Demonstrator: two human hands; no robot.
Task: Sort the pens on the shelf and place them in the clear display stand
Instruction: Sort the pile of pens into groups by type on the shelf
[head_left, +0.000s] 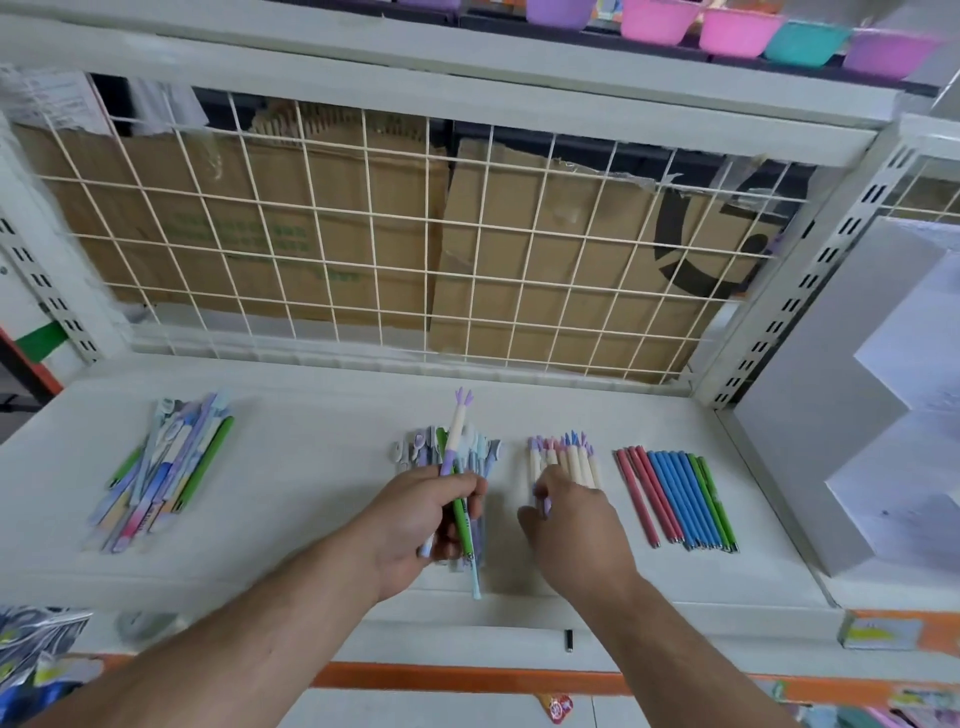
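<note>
Pens (460, 512), slim and smooth, bunched in curled left hand (410, 525); right hand (576, 530) pinches a lilac-ended pen (546, 506)

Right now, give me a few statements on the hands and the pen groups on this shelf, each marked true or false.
1. The left hand grips a bundle of pens. True.
2. The pink, blue and green row lies grouped by colour. True.
3. The right hand is on the pink, blue and green row. False: it is on the cream pens, beside that row.
4. The far-left pile is all one colour. False: it mixes green, blue, pink and patterned pens, lying crossed.
</note>
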